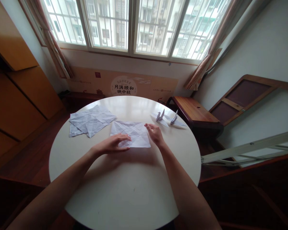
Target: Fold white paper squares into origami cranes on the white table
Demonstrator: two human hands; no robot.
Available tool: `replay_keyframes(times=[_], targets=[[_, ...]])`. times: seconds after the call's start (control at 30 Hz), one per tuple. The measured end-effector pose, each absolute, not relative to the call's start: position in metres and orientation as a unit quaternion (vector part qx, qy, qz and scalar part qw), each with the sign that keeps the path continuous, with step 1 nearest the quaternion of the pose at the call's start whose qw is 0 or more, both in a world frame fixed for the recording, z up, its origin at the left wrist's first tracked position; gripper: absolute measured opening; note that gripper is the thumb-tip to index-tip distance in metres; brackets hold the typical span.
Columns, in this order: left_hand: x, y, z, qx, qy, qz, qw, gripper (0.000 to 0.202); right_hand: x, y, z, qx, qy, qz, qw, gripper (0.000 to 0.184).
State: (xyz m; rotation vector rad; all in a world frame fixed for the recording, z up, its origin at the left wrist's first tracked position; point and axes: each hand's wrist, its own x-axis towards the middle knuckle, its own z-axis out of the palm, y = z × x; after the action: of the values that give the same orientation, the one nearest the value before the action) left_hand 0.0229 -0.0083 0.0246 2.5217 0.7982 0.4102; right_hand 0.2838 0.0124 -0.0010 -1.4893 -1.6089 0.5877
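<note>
A creased square sheet of white paper (pixel 138 138) lies on the round white table in front of me. My left hand (pixel 115 142) rests on the sheet's left part, its fingers apart and pointing right. At the far right corner of the paper, my right hand (pixel 155 132) has its thumb and fingers closed on the edge. To the left lies a pile of creased paper sheets (pixel 92 119), spread unevenly over one another. Two folded paper cranes (pixel 160 117) stand beyond my right hand, side by side with wings spread.
The round white table (pixel 124 191) fills the middle of the view. A low wooden cabinet (pixel 195 110) stands behind it at right, near a framed panel (pixel 240 92) leaning on the wall. A pale metal frame (pixel 249 147) reaches in from the right. Barred windows (pixel 132 25) are ahead.
</note>
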Motion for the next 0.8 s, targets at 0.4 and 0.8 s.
replay_keyframes(times=[0.4,0.8], targets=[[0.021,0.005,0.013,0.831,0.359,0.263,0.333,0.043,0.287,0.004,0.008,-0.536,-0.733,0.204,0.366,0.054],[0.001,0.021,0.019,0.755,0.381,0.321,0.426,0.081,0.296,0.015,-0.005,-0.639,-0.626,0.168,0.414,0.021]])
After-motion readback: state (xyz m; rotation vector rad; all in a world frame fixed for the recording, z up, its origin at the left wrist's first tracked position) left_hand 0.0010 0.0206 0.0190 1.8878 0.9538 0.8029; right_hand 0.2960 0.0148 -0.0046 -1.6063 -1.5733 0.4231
